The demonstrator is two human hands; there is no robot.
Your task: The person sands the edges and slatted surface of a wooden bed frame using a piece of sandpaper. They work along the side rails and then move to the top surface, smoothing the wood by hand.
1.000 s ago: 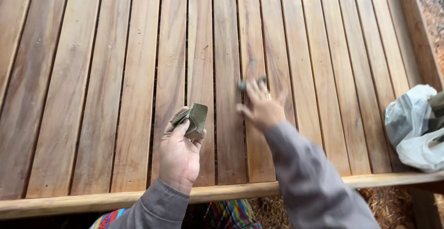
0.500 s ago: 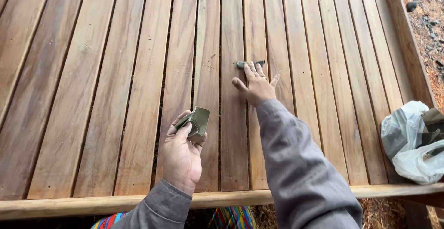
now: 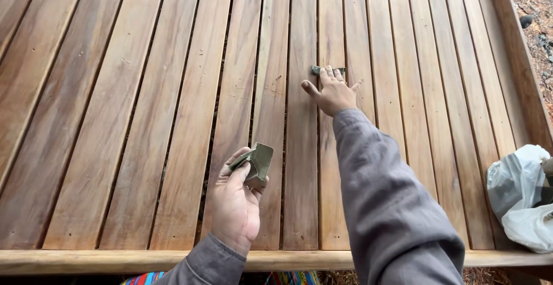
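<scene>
A slatted wooden platform [image 3: 144, 118] fills the head view. My left hand [image 3: 236, 201] is near the front edge, holding a folded grey-green piece of sandpaper [image 3: 257, 161] upright between thumb and fingers. My right hand [image 3: 331, 92] reaches further out, fingers spread flat, pressing a second small grey-green piece [image 3: 318, 70] against a slat. Only the far edge of that piece shows past my fingertips. Both arms wear grey sleeves.
A white plastic bag [image 3: 521, 196] sits on the right end of the platform near the front. A raised wooden border [image 3: 515, 54] runs along the right side, with gravel ground [image 3: 536, 8] beyond. A front rail [image 3: 86, 259] edges the platform.
My right hand has slid further away along the slat with its piece under the fingers. My left hand stays about where it was, still holding the folded piece.
</scene>
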